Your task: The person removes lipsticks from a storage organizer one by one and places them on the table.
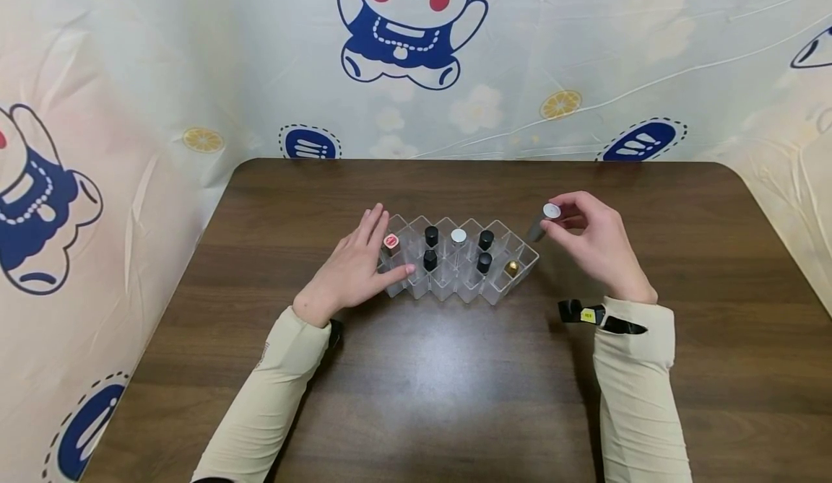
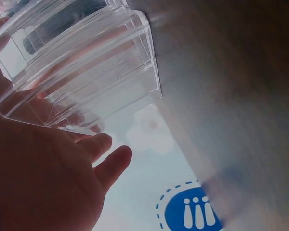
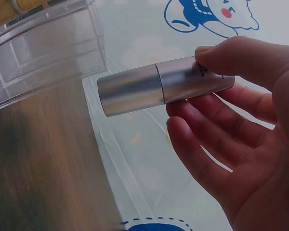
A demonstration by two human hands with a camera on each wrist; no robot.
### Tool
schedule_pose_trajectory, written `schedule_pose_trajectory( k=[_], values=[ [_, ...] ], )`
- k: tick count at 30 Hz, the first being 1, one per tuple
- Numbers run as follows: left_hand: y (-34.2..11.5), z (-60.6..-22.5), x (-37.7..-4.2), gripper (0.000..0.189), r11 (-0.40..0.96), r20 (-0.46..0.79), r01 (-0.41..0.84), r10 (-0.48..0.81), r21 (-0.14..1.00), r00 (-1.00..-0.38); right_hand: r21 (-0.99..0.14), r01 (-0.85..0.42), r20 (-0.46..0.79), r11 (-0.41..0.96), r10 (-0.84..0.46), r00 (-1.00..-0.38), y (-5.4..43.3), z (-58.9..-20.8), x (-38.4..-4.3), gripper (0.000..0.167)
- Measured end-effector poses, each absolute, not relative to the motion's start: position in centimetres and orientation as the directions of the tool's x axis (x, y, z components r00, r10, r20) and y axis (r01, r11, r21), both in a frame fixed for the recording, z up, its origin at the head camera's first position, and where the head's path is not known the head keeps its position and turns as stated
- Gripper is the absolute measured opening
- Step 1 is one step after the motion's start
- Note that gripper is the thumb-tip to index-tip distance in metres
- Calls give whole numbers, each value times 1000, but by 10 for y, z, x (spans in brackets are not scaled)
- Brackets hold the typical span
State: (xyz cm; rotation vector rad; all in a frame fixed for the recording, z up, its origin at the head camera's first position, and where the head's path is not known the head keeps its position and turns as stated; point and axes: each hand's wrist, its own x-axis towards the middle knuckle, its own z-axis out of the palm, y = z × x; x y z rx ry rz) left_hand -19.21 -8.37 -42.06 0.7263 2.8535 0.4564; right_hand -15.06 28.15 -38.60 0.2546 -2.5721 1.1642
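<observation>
A printed curtain (image 1: 520,50) hangs behind everything, meeting the far edge of the worktop (image 1: 442,396). On that dark wood stands a clear rack (image 1: 497,292), its long side across the person's front, so both ends lie within easy reach. Its separate cells appear to keep each tube upright and apart from its neighbours.

The left hand (image 1: 357,263) lies at the rack's left end, fingers straight and thumb spread wide toward the front edge; it seems to be there to steady the light plastic (how hard it presses, I cannot tell).

The right hand (image 1: 594,241) pinches a silver tube (image 3: 164,86) between thumb and fingers, just beyond the rack's right end and off the worktop. The grip sits near the pale-topped end, which leaves the lower end free, tilted and pointing toward the rack without touching it.

Inside the rack, smallest of all, show the tops: four black caps (image 1: 432,235), a white cap (image 1: 458,237) between the back two, a red-topped tube (image 1: 391,242) by the left fingers, and a gold cap (image 1: 512,268) near the right end.
</observation>
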Motion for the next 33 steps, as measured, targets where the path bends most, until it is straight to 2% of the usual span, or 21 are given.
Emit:
schedule_pose_trajectory(
  k=[33],
  values=[
    [-84,-419,-191,103,837,-98,430,486,339,-868,-703,-176,223,689,-22,-975,289,-406,-159,27]
  ],
)
